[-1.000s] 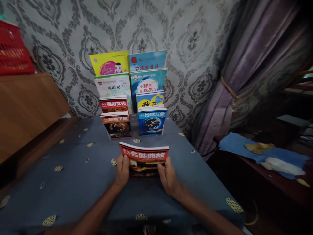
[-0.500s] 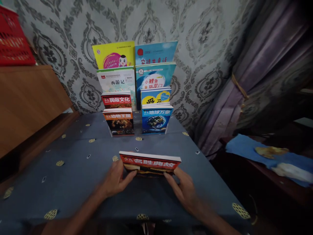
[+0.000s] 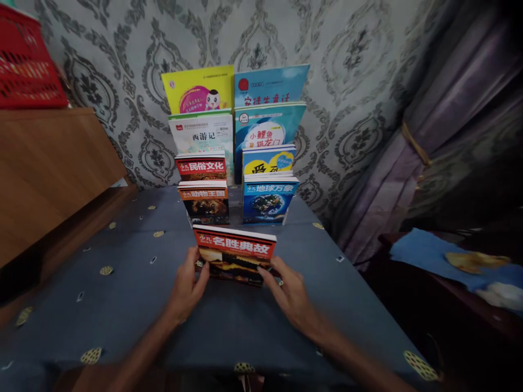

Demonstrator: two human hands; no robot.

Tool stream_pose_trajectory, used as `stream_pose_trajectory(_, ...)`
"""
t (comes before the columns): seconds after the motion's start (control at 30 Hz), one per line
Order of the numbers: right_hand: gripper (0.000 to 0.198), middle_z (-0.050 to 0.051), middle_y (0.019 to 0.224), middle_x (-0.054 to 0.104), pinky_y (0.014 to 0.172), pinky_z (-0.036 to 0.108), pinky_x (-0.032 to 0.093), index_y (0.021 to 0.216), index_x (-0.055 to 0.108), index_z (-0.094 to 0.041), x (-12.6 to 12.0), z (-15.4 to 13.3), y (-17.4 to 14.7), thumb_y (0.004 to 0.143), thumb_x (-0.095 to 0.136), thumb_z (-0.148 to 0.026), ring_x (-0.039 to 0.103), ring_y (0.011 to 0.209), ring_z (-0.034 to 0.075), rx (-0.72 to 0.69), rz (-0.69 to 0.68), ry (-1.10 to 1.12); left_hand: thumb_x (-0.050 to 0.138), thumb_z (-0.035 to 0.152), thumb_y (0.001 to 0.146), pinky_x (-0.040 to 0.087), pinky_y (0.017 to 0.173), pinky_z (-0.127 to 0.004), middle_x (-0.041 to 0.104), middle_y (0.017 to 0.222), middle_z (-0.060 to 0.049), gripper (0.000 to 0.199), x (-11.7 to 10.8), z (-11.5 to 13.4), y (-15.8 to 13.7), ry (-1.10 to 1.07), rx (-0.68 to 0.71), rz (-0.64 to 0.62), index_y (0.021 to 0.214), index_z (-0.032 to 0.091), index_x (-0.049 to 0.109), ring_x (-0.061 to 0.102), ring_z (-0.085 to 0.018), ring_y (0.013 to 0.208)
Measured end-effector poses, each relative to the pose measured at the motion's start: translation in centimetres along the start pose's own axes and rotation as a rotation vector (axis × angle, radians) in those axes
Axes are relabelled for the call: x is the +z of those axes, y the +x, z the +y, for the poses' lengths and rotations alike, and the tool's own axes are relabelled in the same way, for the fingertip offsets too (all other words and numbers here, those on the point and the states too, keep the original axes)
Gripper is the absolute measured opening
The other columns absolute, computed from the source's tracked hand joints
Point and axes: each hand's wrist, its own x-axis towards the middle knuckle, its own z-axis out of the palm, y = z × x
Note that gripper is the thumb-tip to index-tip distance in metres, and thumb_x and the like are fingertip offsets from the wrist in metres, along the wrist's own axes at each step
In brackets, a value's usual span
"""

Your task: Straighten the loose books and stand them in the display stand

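A red-covered book (image 3: 234,255) with white Chinese lettering stands tilted up off the blue tablecloth (image 3: 122,294), just in front of a tiered book rack. My left hand (image 3: 186,286) grips its lower left edge and my right hand (image 3: 290,294) grips its lower right corner. Directly behind it on the rack's lowest tier stand a lion-cover book (image 3: 204,202) and a blue earth-cover book (image 3: 267,198). Higher tiers hold several more books, with a yellow one (image 3: 198,90) and a blue one (image 3: 269,85) at the top.
A wooden cabinet (image 3: 49,169) borders the table on the left, with a red basket (image 3: 26,65) on top. Patterned wallpaper stands behind the rack. A purple curtain (image 3: 408,141) hangs at right, above a low surface with a blue cloth (image 3: 433,253).
The red book was lowered almost flat half a second ago; now it is tilted up again and moved farther from me, closer to the rack. Both hands moved with it.
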Motion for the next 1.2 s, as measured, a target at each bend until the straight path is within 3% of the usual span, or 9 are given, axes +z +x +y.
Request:
stream_pose_trajectory(0.2,0.026,0.002,0.077,0.068,0.065,0.025,0.054,0.092,0.061,-0.023,0.9,0.7,-0.1,0.104,0.043,-0.038,0.066,0.068,0.016,-0.072,0.023,-0.035,0.043,0.031,0.096,0.050,0.079,-0.029,0.065,0.089,-0.004,0.012,0.6,-1.6,-0.3,0.033,0.002,0.054,0.100,0.021,0.049,0.064,-0.018,0.087)
stream_pose_trajectory(0.37,0.024,0.004,0.084,0.071,0.068,0.027,0.054,0.099,0.062,-0.023,0.9,0.8,1.1,0.103,0.044,-0.038,0.069,0.076,0.018,-0.024,-0.025,-0.009,0.044,0.030,0.091,0.047,0.073,-0.028,0.063,0.085,-0.002,0.011,0.7,-1.5,0.6,0.029,-0.010,0.068,0.098,0.022,0.047,0.061,-0.016,0.077)
stream_pose_trajectory(0.63,0.023,0.002,0.082,0.068,0.067,0.025,0.051,0.093,0.060,-0.022,3.2,2.0,4.7,0.101,0.044,-0.036,0.066,0.072,0.018,-0.042,-0.015,0.072,0.042,0.026,0.088,0.042,0.065,-0.026,0.061,0.079,0.001,0.012,0.2,-3.2,3.2,0.086,0.018,0.151,0.098,0.021,0.048,0.057,-0.015,0.067)
stream_pose_trajectory(0.97,0.024,0.000,0.074,0.061,0.063,0.023,0.044,0.089,0.059,-0.021,7.5,4.5,9.8,0.098,0.047,-0.040,0.058,0.065,0.015,-0.067,0.010,0.107,0.040,0.023,0.084,0.041,0.067,-0.028,0.061,0.080,0.000,0.010,-0.8,-6.7,8.2,0.227,0.028,0.335,0.093,0.024,0.043,0.059,-0.019,0.071)
stream_pose_trajectory(1.2,0.026,0.001,0.075,0.062,0.065,0.025,0.043,0.092,0.062,-0.020,8.6,5.1,13.5,0.097,0.046,-0.040,0.058,0.068,0.017,-0.112,0.024,0.107,0.042,0.018,0.082,0.045,0.071,-0.029,0.059,0.080,0.000,0.011,-1.4,-7.5,11.0,0.249,0.022,0.425,0.091,0.024,0.043,0.061,-0.020,0.077)
